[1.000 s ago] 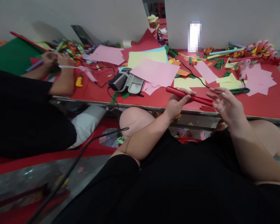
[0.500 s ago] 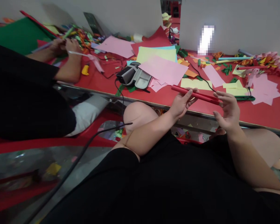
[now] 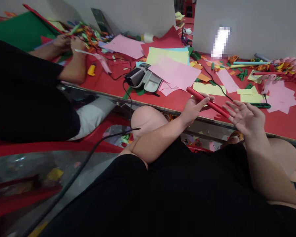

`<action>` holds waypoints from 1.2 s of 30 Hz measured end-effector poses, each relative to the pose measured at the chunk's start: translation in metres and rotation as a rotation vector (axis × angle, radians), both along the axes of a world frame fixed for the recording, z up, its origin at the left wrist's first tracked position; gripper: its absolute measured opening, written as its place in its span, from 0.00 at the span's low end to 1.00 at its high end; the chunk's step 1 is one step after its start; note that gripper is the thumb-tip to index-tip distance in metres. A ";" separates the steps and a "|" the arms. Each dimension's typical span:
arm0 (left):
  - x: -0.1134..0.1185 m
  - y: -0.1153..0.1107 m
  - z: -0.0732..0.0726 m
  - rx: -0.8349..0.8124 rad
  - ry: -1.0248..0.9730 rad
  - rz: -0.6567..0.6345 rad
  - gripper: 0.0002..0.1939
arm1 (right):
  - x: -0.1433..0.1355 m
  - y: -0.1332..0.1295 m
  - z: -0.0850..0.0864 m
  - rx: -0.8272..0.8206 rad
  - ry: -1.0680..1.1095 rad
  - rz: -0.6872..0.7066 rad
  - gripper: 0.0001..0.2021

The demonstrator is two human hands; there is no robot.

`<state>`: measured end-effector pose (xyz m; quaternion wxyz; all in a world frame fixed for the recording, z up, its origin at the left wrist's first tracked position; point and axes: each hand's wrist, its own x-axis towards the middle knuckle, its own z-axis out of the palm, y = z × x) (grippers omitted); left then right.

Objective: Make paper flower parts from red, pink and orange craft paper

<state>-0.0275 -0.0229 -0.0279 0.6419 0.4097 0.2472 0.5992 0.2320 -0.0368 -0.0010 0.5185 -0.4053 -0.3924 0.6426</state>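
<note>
A rolled red paper tube (image 3: 215, 107) slants down to the right above the front edge of the table. My left hand (image 3: 196, 107) is closed around its middle, thumb on top. Palm turned up and fingers spread, my right hand (image 3: 249, 118) is at the tube's lower right end, the fingertips at or close against it; whether they touch I cannot tell. Behind the tube lie yellow paper strips (image 3: 209, 89) and a large pink sheet (image 3: 176, 72) on a stack of coloured sheets.
The red table (image 3: 98, 86) carries a dark device in an open case (image 3: 138, 77), a pink glue gun (image 3: 268, 82), pink star-shaped paper (image 3: 282, 97) and paper flowers (image 3: 286, 67). At the left, a co-worker's hands (image 3: 69, 42) handle paper. A black cable (image 3: 88, 158) crosses the lower left.
The red tube has tilted more steeply, its right end lower. My right hand has turned palm up and its fingers have opened off the tube's end. My left hand keeps its hold.
</note>
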 end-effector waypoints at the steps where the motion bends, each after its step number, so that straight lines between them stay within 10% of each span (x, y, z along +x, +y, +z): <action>1: -0.001 0.000 0.001 0.007 0.012 -0.005 0.23 | 0.001 0.000 0.001 -0.043 0.020 0.017 0.19; 16: -0.009 -0.001 0.010 0.123 0.138 -0.020 0.25 | 0.008 0.002 0.003 -0.178 0.031 0.137 0.17; 22: -0.030 0.011 0.023 0.302 0.197 0.151 0.28 | 0.001 0.006 -0.014 0.234 -0.444 -0.169 0.13; 28: -0.025 -0.017 0.025 0.198 0.372 -0.408 0.27 | -0.033 -0.010 -0.003 0.867 -0.600 -0.148 0.23; 36: -0.007 -0.034 0.014 0.053 0.506 -0.611 0.32 | -0.043 -0.029 -0.009 0.865 -0.700 -0.252 0.18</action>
